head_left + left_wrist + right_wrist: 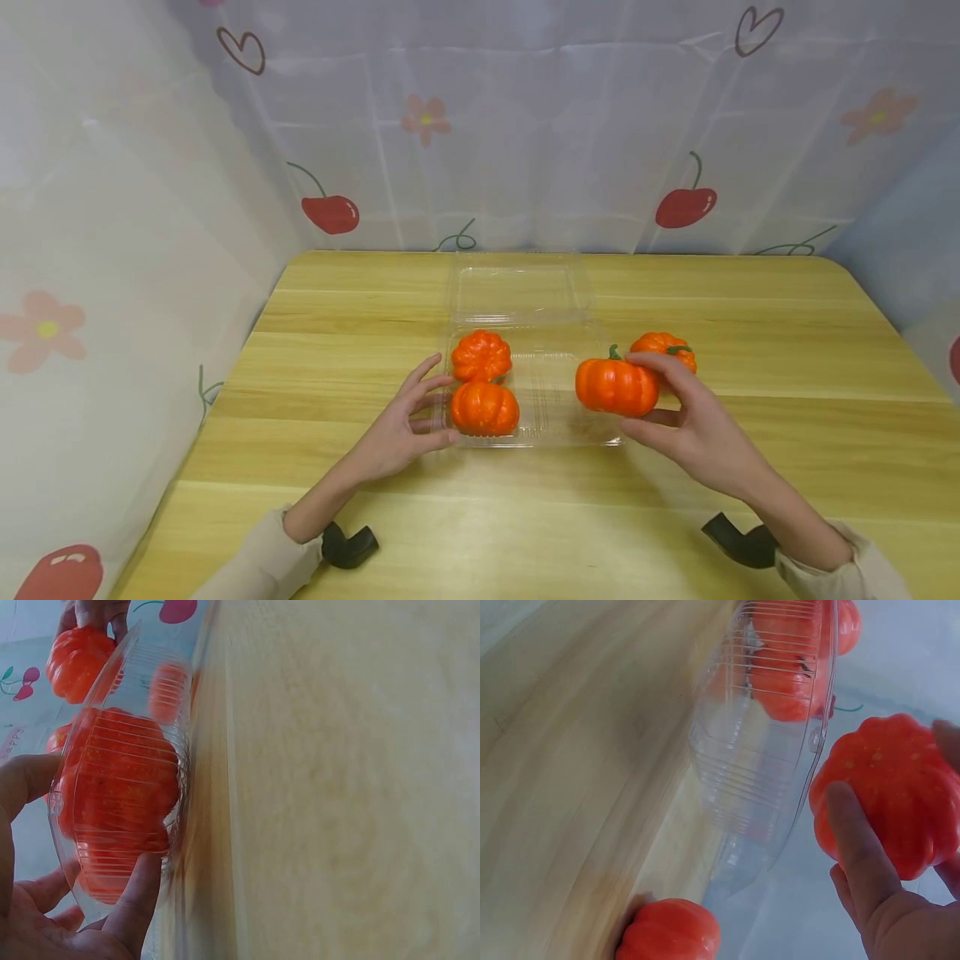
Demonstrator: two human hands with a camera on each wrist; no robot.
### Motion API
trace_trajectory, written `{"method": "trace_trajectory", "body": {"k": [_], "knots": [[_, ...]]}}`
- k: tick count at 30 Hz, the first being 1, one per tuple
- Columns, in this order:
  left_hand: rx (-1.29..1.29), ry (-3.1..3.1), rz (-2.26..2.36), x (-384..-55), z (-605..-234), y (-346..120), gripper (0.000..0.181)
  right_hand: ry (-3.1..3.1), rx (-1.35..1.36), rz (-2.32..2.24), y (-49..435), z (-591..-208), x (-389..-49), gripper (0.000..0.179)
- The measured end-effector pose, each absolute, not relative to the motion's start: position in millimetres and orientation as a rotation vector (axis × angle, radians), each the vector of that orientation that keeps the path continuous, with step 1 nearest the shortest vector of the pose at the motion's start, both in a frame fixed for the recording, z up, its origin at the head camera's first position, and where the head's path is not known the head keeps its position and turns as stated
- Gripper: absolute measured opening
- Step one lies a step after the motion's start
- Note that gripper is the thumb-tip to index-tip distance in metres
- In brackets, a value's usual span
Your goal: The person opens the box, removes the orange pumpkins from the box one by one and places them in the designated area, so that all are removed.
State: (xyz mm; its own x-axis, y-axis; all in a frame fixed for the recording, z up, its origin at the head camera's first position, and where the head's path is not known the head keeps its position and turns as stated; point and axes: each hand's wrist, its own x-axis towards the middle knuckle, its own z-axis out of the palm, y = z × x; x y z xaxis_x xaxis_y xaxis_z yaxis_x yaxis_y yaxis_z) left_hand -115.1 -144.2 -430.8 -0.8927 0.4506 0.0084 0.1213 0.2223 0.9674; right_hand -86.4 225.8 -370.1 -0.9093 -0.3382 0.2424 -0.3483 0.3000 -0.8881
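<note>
A clear plastic clamshell container [551,383] lies on the table with its lid [521,287] folded back. Two orange toy pumpkins sit in its left half: a far one [482,356] and a near one [485,409] beside it. My left hand [408,425] holds the container's left side, thumb and fingers spread about its wall. My right hand [697,425] grips another orange pumpkin [615,387] with a green stem, raised over the container's right edge. One more pumpkin [663,343] rests on the table behind the right hand, partly hidden by it.
The wooden table [525,533] has its far edge against a hanging sheet [525,150] printed with cherries, hearts and flowers. More printed sheet [112,208] borders the left side. Black straps [348,546] sit at both wrists.
</note>
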Motion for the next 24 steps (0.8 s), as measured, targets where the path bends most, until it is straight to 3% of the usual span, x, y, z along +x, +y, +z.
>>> {"method": "trace_trajectory", "body": {"k": [12,24], "knots": [[0.539,2.218,1.727,-114.4,-430.8,-144.2,0.080,-2.493,0.572,1.659,231.3,-370.8,-80.7,0.039],[0.530,2.203,1.738,-112.9,-430.3,-144.7,0.076,-2.479,0.491,1.651,238.4,-371.5,-76.1,0.039]]}}
